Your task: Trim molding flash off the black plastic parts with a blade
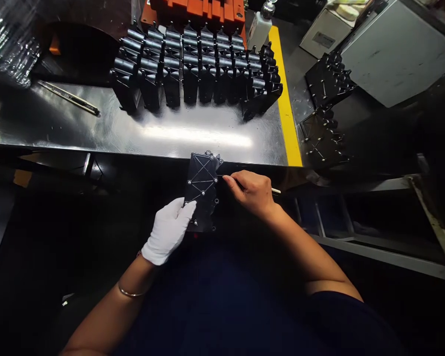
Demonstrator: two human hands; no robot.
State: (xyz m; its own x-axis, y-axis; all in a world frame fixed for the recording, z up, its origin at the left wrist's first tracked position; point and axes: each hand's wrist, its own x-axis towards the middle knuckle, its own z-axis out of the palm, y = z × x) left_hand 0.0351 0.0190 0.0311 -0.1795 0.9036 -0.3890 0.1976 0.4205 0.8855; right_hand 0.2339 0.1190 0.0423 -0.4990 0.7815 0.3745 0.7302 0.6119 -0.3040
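In a white glove, my left hand [169, 231] is closed on the lower left edge of a black plastic part [202, 170]. The part is flat and roughly rectangular, with raised cross ribs, small round studs and ring-shaped lugs along its right side. It is held up at the front edge of the metal table. Bare and pinched shut, my right hand [252, 192] grips a thin tool [276, 191] whose pale end sticks out behind the hand. Its narrow tip points at the part's right edge; whether it touches cannot be made out.
Several similar black parts [191, 74] stand in a row on the metal table [163, 128]. A utility knife [68, 98] lies at left. Yellow tape [289, 128], a white bottle [259, 29] and an orange crate [207, 12] are farther back. More black parts [322, 138] sit right.
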